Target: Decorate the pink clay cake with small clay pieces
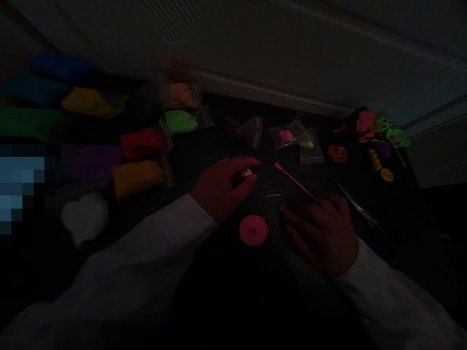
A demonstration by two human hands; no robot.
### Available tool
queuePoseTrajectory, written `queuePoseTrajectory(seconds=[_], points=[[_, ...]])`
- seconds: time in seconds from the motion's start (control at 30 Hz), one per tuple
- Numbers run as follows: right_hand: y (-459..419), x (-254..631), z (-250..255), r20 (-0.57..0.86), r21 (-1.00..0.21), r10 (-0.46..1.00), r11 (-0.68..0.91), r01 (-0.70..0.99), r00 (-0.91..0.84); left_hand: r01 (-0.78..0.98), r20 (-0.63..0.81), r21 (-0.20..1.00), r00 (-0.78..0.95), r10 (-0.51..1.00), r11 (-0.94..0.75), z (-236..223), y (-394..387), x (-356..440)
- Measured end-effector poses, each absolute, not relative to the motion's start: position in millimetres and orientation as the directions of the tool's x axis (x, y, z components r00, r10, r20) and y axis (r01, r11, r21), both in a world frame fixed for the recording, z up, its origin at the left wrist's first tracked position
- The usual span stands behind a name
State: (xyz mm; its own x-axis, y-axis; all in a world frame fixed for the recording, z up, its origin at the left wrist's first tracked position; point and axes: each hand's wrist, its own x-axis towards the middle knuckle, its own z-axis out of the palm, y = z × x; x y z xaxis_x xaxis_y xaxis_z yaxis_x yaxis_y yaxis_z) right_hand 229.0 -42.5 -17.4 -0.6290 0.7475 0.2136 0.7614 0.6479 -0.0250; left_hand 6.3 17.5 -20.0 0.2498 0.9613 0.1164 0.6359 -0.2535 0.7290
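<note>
My left hand [226, 187] is curled, thumb and fingers around a small lump of white clay [246, 172]. My right hand [323, 234] has its index finger stretched to the left, while the other fingers curl over the lower end of a thin pink modelling tool [296, 182]. The tool's flattened tip points up and left. Between the hands lies a round pink clay disc [253, 230] with an orange rim and a small dot at its centre. A thin orange strand [273, 195] rests above the disc.
Bags of coloured clay fill the left, among them an orange bag [137, 179] and a white one [84, 218]. Scissors [361, 209] lie right of my right hand. Clay flowers [366, 120] and small bags [286, 137] sit at the back, near a pale wall [292, 58].
</note>
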Motion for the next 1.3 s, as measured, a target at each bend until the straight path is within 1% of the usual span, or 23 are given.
queuePoseTrajectory(seconds=[0.07, 0.17, 0.3, 0.4, 0.47, 0.53, 0.67, 0.73, 0.8, 0.9, 0.97, 1.07, 1.2, 1.3], points=[[-42.6, 229.1, -17.1, 0.213, -0.015, 0.754, 0.639, 0.769, -0.622, 0.636, 0.116, 0.729, 0.251, 0.961, -0.253, -20.1, 17.7, 6.3], [-43.0, 229.0, -16.6, 0.203, -0.034, 0.727, 0.675, 0.737, -0.656, 0.631, 0.114, 0.733, 0.252, 0.961, -0.252, -20.2, 18.0, 6.2], [-43.0, 229.1, -16.6, 0.201, -0.027, 0.751, 0.646, 0.763, -0.629, 0.628, 0.112, 0.737, 0.25, 0.962, -0.249, -20.7, 18.2, 6.2], [-42.4, 228.7, -17.7, 0.2, -0.044, 0.719, 0.685, 0.727, -0.665, 0.629, 0.118, 0.736, 0.247, 0.962, -0.252, -20.7, 17.9, 6.2], [-41.6, 228.7, -17.8, 0.199, -0.056, 0.723, 0.683, 0.728, -0.662, 0.633, 0.115, 0.733, 0.245, 0.963, -0.248, -20.4, 17.7, 6.2], [-40.4, 229.9, -16.6, 0.205, -0.088, 0.743, 0.663, 0.744, -0.637, 0.64, 0.108, 0.729, 0.244, 0.964, -0.244, -20.2, 17.6, 6.1], [-36.3, 237.4, -12.6, 0.236, -0.23, 0.785, 0.618, 0.751, -0.573, 0.642, 0.111, 0.724, 0.254, 0.961, -0.253, -20.3, 17.9, 5.8], [-33.8, 242.0, -11.5, 0.252, -0.258, 0.798, 0.601, 0.757, -0.547, 0.641, 0.114, 0.724, 0.255, 0.96, -0.256, -20.3, 18.0, 5.8], [-31.8, 245.9, -10.6, 0.223, -0.272, 0.786, 0.618, 0.738, -0.576, 0.639, 0.112, 0.726, 0.253, 0.961, -0.253, -20.1, 18.1, 5.9], [-30.7, 249.3, -8.7, 0.133, -0.308, 0.758, 0.644, 0.7, -0.638, 0.642, 0.106, 0.726, 0.249, 0.963, -0.246, -19.7, 18.0, 6.1], [-31.5, 249.9, -7.1, 0.123, -0.32, 0.75, 0.65, 0.69, -0.65, 0.641, 0.111, 0.725, 0.251, 0.962, -0.251, -19.6, 17.9, 6.2], [-34.4, 249.4, -6.1, 0.144, -0.288, 0.731, 0.676, 0.679, -0.667, 0.636, 0.119, 0.727, 0.254, 0.96, -0.258, -19.6, 17.6, 6.4], [-38.5, 249.3, -10.6, 0.199, -0.153, 0.657, 0.753, 0.64, -0.727, 0.636, 0.121, 0.728, 0.247, 0.961, -0.255, -19.6, 17.1, 6.9], [-38.7, 251.9, -16.1, 0.223, -0.096, 0.618, 0.784, 0.614, -0.754, 0.635, 0.132, 0.724, 0.257, 0.957, -0.27, -19.6, 17.4, 7.1]])
